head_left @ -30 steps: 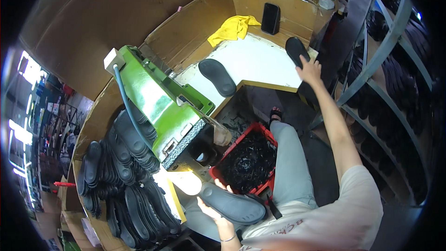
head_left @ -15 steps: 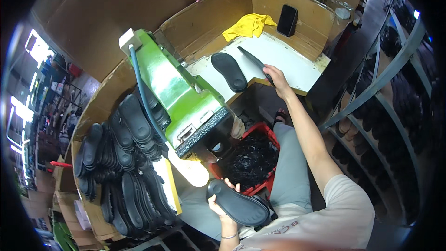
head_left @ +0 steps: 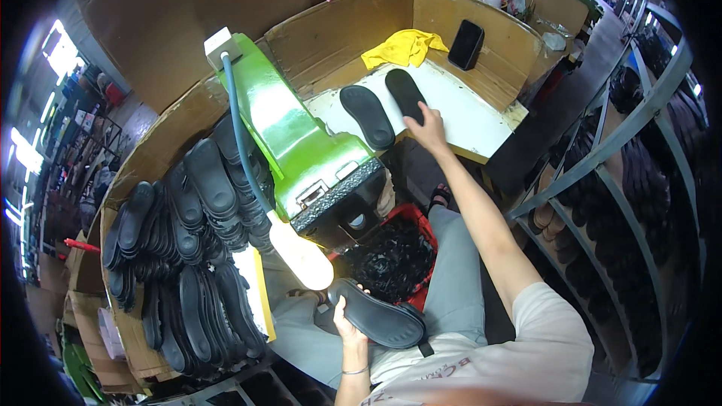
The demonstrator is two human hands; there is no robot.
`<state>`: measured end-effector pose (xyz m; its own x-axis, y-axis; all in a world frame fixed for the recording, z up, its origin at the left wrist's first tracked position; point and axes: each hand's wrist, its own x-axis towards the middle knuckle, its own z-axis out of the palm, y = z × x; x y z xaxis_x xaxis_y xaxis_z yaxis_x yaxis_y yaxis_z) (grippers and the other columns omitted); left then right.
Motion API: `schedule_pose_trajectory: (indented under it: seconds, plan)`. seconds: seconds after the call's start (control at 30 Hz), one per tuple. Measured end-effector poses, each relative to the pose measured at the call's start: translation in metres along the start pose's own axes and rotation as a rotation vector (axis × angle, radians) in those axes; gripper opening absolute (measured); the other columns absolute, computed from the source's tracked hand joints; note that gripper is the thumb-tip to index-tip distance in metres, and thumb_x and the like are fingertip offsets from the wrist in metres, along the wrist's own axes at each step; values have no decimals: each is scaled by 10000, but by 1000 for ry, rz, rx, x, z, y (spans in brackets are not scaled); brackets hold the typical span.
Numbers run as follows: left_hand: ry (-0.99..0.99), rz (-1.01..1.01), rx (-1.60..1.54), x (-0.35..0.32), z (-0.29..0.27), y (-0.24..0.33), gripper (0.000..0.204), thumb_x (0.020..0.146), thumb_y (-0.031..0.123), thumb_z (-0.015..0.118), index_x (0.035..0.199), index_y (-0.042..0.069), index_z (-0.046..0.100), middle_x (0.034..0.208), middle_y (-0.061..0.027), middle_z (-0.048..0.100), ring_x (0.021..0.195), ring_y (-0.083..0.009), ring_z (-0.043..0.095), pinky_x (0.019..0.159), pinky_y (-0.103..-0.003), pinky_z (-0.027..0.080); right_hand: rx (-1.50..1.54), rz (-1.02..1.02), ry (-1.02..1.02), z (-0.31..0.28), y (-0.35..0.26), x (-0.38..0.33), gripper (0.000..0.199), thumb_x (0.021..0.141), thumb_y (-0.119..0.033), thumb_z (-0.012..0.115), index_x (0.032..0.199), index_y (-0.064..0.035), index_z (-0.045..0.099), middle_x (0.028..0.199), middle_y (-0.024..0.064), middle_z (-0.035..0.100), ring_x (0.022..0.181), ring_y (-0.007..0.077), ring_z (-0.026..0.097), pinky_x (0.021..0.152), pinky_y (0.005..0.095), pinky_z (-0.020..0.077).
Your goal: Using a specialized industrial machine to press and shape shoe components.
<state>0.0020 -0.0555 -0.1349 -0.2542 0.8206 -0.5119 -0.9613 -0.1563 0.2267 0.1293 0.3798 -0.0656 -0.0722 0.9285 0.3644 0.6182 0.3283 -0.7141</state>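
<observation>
My left hand is closed round a black shoe sole, low in front of my body and below the white lamp. My right hand reaches out over the white tabletop, its fingers on the near end of a second shoe sole. That sole lies about flat. Just to its left rests another black sole, beside the green machine. Part of my right hand's grip is hidden behind its own fingers.
Stacks of black soles fill the left side. A red crate of black scraps stands below the machine. A yellow cloth and a phone lie at the back, against cardboard walls. A metal rack stands at right.
The sole in my right hand has gone from tilted on edge to lying about flat beside the other one. My left hand still holds its sole. The whole view has shifted slightly.
</observation>
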Motion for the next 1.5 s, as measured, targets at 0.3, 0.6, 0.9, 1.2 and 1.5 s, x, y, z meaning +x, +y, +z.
schedule_pose_trajectory:
  seconds: [0.3, 0.6, 0.9, 1.2, 1.5]
  plan:
    - [302, 430, 396, -21, 27, 0, 271, 868, 101, 591, 1108, -22, 559, 1022, -103, 628, 916, -204, 605, 811, -316, 499, -347, -290, 119, 9, -31, -63, 686, 766, -350, 668, 1325, -51, 406, 1281, 331, 359, 1162, 484, 361, 967, 547, 297]
    - [-128, 512, 1255, -15, 105, 5, 223, 776, 114, 724, 940, -23, 657, 780, -64, 663, 665, -77, 562, 597, -248, 463, 825, 693, -1390, -100, -29, -335, 677, 662, -98, 804, 1219, 79, 462, 1160, 114, 567, 1073, 192, 530, 953, 331, 413]
    - [-135, 584, 1430, 6, 158, 6, 154, 804, 140, 695, 799, -11, 662, 637, 3, 596, 569, -45, 481, 520, -213, 390, 1367, 896, -844, -126, -72, -373, 362, 757, 6, 669, 1089, 33, 528, 996, 124, 596, 860, 207, 600, 744, 351, 517]
    - [-1, 774, 1557, -3, 140, 2, 179, 799, 83, 681, 936, -26, 645, 777, -36, 649, 674, -67, 547, 623, -212, 449, 1179, 635, -299, -160, -43, -299, 543, 718, -8, 576, 1245, 48, 457, 1197, 132, 555, 1125, 244, 527, 984, 369, 412]
    - [-197, 678, 1107, -8, 150, 27, 209, 795, 87, 671, 939, -57, 623, 816, -101, 659, 705, -131, 602, 670, -267, 486, 1250, 425, -270, -121, -76, -175, 327, 805, -49, 544, 1121, 25, 504, 1031, 103, 588, 946, 182, 577, 870, 292, 450]
